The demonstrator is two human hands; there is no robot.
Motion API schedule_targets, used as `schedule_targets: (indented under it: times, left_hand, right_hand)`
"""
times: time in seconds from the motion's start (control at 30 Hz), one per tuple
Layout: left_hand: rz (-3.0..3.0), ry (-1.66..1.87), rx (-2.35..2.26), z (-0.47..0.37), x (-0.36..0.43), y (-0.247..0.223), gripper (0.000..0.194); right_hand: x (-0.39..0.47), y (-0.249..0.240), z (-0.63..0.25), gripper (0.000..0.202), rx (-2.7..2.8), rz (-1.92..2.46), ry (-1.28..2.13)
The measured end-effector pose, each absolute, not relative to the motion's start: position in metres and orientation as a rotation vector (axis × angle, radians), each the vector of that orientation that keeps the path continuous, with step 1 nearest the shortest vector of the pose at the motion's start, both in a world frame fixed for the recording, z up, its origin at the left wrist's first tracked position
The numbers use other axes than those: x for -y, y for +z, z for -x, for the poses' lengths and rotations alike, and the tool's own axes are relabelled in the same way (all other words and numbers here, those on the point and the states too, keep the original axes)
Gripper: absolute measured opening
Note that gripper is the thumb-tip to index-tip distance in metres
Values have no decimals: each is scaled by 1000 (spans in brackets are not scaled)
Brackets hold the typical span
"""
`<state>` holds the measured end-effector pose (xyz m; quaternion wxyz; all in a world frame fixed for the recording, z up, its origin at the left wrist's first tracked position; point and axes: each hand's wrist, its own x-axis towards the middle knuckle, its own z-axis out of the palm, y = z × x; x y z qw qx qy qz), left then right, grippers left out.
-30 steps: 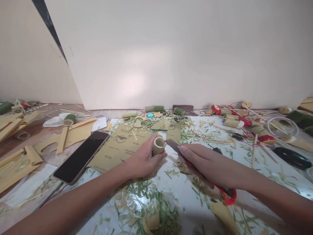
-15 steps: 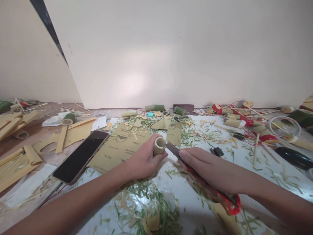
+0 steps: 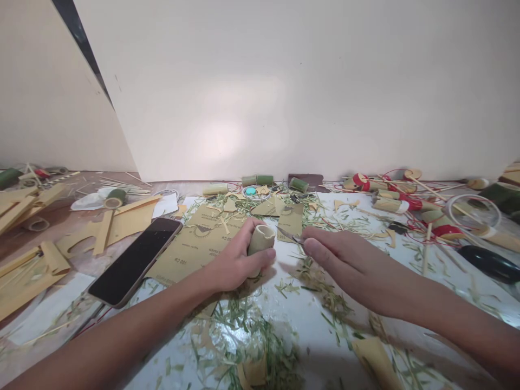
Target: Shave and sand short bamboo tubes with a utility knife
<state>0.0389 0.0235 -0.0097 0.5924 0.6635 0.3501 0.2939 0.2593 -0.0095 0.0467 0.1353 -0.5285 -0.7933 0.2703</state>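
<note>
My left hand wraps around a short bamboo tube. The tube stands nearly upright, its open end up, with a notch in the right side of its rim. Just right of it, my right hand grips a pair of scissors. Only a pointed metal blade shows past the fingers, aimed left toward the tube and apart from it. My palm hides the handles. Under and behind the left hand lies brown sandpaper with printed lettering.
A phone lies left of the sandpaper. Green shavings are strewn over the white sheet. Bamboo pieces with red thread, a clear tape roll and a black mouse-shaped object sit right. A white panel stands behind.
The tube has tipped more upright in my left hand. My right hand has turned, so the blade points flatter and away from the rim; the red handle seen before is now hidden.
</note>
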Motion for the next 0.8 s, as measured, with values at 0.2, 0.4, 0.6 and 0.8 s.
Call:
schedule_targets:
  times: [0.2, 0.4, 0.6, 0.8]
  left_hand:
    - [-1825, 703, -824, -42, -26, -4, 30]
    - [-2044, 640, -900, -46, -26, -9, 16]
    - [-2024, 557, -923, -46, -27, -10, 11]
    - [-2039, 546, -899, -47, -26, -9, 12]
  right_hand:
    - [3, 48, -274, 39, 2638, 1323, 324]
    - [7, 36, -268, 38, 2718, 1259, 106]
    - [8, 34, -266, 40, 2694, 1188, 79]
    - [8, 35, -266, 38, 2688, 1226, 78]
